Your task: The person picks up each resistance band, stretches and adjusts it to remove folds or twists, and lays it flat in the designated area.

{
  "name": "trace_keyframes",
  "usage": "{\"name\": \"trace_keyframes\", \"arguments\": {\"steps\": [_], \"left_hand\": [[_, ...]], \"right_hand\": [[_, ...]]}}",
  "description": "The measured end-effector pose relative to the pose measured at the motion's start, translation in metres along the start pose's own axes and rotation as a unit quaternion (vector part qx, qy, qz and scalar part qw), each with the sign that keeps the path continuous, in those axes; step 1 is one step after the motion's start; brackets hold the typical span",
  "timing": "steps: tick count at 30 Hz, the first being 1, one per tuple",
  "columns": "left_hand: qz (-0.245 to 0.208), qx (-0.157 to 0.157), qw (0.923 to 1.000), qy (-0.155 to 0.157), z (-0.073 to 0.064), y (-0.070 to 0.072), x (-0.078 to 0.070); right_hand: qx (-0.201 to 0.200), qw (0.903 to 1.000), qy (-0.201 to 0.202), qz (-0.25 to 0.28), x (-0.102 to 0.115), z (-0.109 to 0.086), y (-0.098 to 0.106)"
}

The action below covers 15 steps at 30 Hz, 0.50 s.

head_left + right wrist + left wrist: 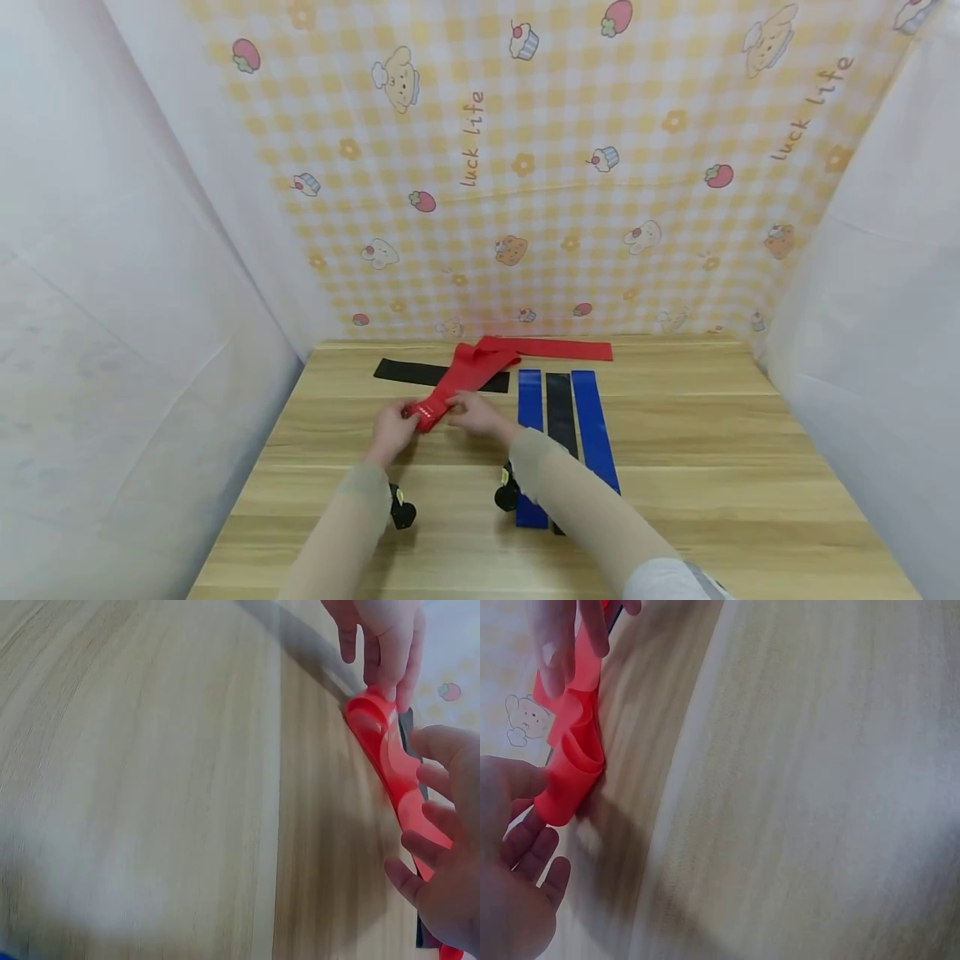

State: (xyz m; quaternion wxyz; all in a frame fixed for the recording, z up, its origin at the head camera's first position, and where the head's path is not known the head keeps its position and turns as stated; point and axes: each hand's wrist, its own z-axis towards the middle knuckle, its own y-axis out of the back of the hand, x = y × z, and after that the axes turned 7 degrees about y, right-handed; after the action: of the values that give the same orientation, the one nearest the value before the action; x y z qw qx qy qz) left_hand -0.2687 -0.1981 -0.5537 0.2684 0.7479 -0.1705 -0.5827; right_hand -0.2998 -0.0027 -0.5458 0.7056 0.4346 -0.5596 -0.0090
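A red elastic band runs slantwise over the table, its near end curled into loops. My left hand pinches that near end between thumb and fingers; in the left wrist view the thumb lies on the red loop. My right hand is at the band's right side, and in the right wrist view its fingers are spread beside and over the red band. Whether they touch it I cannot tell. A black band lies crosswise underneath the red one.
Behind lies a flat red strip; whether it joins the held band is unclear. Right of the hands, a blue band, a black band and another blue band lie side by side, partly under the right forearm. A patterned cloth hangs behind.
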Motion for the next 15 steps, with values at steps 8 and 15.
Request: {"name": "trace_keyframes", "arguments": {"steps": [8, 15], "left_hand": [[-0.015, 0.011, 0.9997, 0.017, -0.005, -0.002, -0.001], [-0.018, 0.009, 0.9997, 0.014, -0.002, -0.002, -0.002]], "right_hand": [[0.018, 0.9994, -0.028, -0.009, 0.001, 0.004, -0.006], [0.009, 0.9999, 0.001, 0.014, 0.008, 0.004, 0.006]]}}
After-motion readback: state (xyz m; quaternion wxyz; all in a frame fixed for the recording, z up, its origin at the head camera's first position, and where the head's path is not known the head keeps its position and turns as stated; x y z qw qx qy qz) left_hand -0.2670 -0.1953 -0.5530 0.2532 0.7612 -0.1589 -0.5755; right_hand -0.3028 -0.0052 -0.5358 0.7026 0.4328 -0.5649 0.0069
